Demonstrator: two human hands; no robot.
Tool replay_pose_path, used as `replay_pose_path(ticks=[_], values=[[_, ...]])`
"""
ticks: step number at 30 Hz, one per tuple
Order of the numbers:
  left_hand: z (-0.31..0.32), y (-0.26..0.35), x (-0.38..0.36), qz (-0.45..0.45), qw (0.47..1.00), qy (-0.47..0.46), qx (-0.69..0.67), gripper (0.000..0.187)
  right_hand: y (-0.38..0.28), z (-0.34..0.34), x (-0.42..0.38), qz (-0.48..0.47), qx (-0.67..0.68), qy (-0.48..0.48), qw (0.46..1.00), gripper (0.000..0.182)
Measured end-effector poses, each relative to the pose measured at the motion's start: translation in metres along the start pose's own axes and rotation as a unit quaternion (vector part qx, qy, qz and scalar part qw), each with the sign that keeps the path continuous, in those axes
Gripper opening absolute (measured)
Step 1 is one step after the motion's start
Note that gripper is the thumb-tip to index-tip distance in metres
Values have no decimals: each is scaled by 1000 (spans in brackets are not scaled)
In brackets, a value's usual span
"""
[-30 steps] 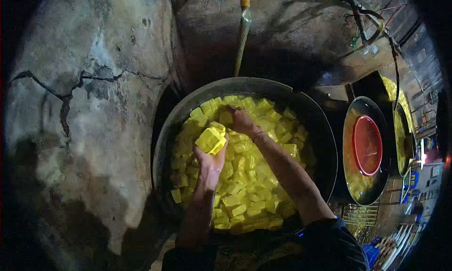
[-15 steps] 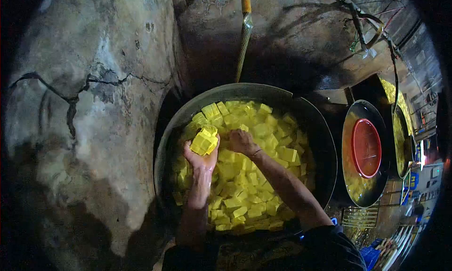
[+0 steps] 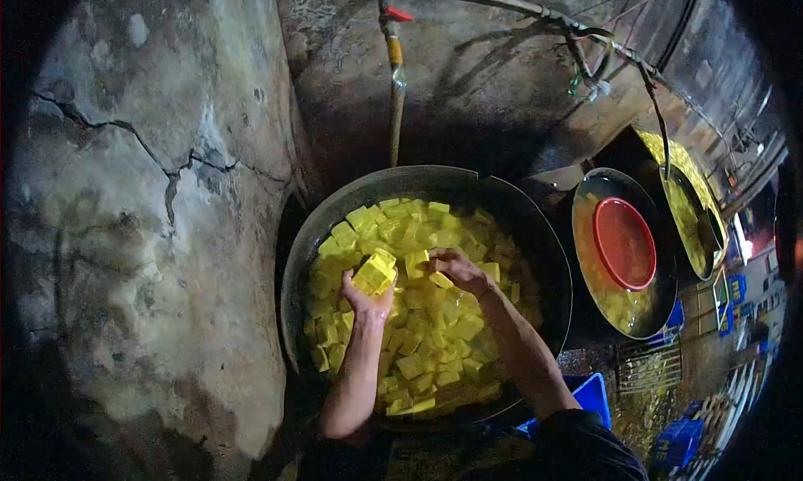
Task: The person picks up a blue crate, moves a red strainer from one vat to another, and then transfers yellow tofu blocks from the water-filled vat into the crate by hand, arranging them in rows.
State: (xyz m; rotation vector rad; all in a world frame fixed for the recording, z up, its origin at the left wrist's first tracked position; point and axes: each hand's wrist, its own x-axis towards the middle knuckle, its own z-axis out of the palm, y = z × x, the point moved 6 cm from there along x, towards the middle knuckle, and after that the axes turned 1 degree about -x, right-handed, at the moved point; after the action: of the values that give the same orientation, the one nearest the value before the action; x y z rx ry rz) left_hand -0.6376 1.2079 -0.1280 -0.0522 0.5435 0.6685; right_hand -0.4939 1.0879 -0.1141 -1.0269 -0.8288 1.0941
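Observation:
My left hand (image 3: 368, 301) is palm up, its fingers cupped around a small stack of yellow tofu blocks (image 3: 374, 273) above a large dark vat (image 3: 294, 314). To its right, my right hand (image 3: 462, 270) grips a yellow tofu block (image 3: 416, 264) at its fingertips, and another block (image 3: 441, 280) shows just under the fingers. Many more tofu blocks (image 3: 447, 335) lie in yellowish liquid inside the vat, some poking above the surface. Both forearms reach in over the near rim.
A cracked wall (image 3: 167, 230) rises close on the left. A hose (image 3: 396, 121) hangs behind the vat. At right stands another pan (image 3: 594, 314) with a red basin (image 3: 625, 245) in it, and a further vat (image 3: 690, 222) beyond. A blue crate (image 3: 592, 397) sits by my right elbow.
My right hand has come up from among the blocks, now with a tofu block at its fingertips. My left hand still holds its stack. The camera view has shifted.

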Motion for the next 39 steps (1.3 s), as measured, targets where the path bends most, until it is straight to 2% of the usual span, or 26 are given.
replay_pose_path(ticks=[1,2,4,6,8,9,10,12,13,16,17,18,20,21,22,23,24,26,28,31,33,34,35,37,38,39], values=[[0,-2,-2,4,999,-11,51,41,-15,9,-7,77,-53,44,995,45],[-1,-4,-3,9,995,-22,102,40,-37,25,-16,75,-53,52,994,45],[11,-17,-15,-26,994,10,105,37,-87,60,-32,-35,18,33,999,47],[3,-34,-13,-22,993,55,103,32,-110,74,-40,-6,-2,60,998,42],[-9,-68,22,-61,987,-107,99,32,-123,83,-47,86,-303,94,944,39],[-5,-79,20,-98,975,-183,72,32,-115,72,-53,36,-330,125,935,35],[9,-91,0,-113,974,-182,77,32,-124,80,-61,105,-299,135,939,38],[47,-108,-56,-132,979,-124,94,29,-117,64,-80,31,-245,173,953,40],[31,-124,-40,-152,966,-205,33,30,-125,69,-90,34,-242,185,952,40],[27,-162,-65,-199,968,-107,109,33,-153,79,-121,36,-261,248,932,54],[37,-177,-80,-218,964,-116,99,33,-164,73,-135,11,-418,298,858,61],[38,-187,-88,-224,954,-185,72,34,-174,70,-151,-6,-560,339,756,69],[48,-213,-116,-253,918,-242,188,40,-195,71,-191,-9,-554,392,734,92],[58,-226,-142,-263,889,-327,184,42,-190,57,-211,10,-549,373,748,98],[63,-240,-164,-199,855,-384,285,43,-191,51,-230,29,-541,359,760,104],[67,-255,-186,-125,810,-430,379,47,-185,53,-253,11,-345,304,888,105],[63,-276,-215,-137,816,-414,380,50,-179,48,-279,3,-383,280,880,99],[36,-318,-257,-157,839,-364,372,59,-181,70,-355,7,-215,374,902,90],[-14,-372,-312,-532,741,-298,280,54,-157,79,-430,-15,-76,430,900,80],[-149,-430,-346,-439,688,-231,530,65,-82,92,-534,-98,63,546,830,60],[-177,-422,-385,-484,645,-155,571,63,2,105,-600,-100,220,627,741,38],[-221,-425,-377,-451,578,-170,658,78,90,97,-646,-72,297,673,673,37],[-264,-427,-368,-419,501,-178,736,94,110,101,-651,-81,353,657,661,38],[-363,-422,-336,-397,474,-215,756,81,151,102,-664,-99,435,632,634,41],[-340,-415,-337,-432,375,-297,765,64,173,104,-675,-104,462,627,619,42],[-330,-407,-333,-326,305,-355,821,46,177,108,-684,-75,461,647,603,43]])
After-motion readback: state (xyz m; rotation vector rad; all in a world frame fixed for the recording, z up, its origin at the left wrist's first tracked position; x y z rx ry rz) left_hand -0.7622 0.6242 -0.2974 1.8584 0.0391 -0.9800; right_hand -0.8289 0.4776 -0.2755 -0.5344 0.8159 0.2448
